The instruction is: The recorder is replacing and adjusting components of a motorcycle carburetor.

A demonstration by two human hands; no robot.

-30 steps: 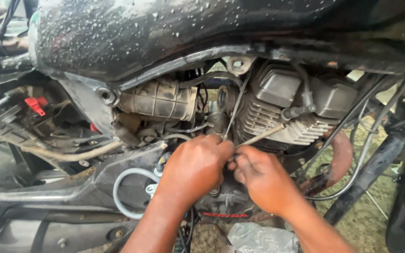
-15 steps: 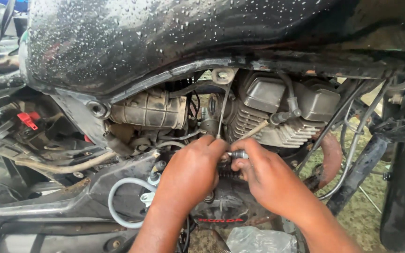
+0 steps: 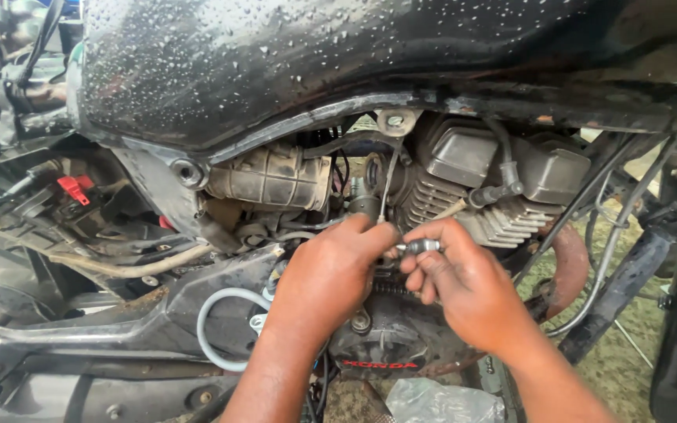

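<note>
From the head camera, two bare hands are working close together at the middle of a motorcycle's engine, under the wet, black, droplet-covered fuel tank [image 3: 338, 70]. The left hand [image 3: 327, 278] is curling its fingers inward against the engine's side, its fingertips pressing toward a spot just left of the small metal piece; whether they are gripping anything cannot be told, since the back of the hand is hiding it. The right hand [image 3: 468, 290] is pinching a short, shiny, silver cylindrical metal fitting [image 3: 419, 247] between thumb and forefinger, with the other fingers folding narrowly below. That fitting is sitting between the two hands, just in front of the grey, finned metal cylinder block [image 3: 472, 211].

To the left, a ribbed, dusty, dark rubber intake boot [image 3: 272, 176] is lying beneath the tank. A pale grey looping hose [image 3: 207, 333] is curving near the left forearm. A small red plastic clip [image 3: 74, 188] is showing at the far left among black cables. A rusty brown exhaust pipe [image 3: 566, 270] is bending down to the right of the right hand. Crumpled clear plastic [image 3: 432, 401] is lying near the bottom edge.
</note>
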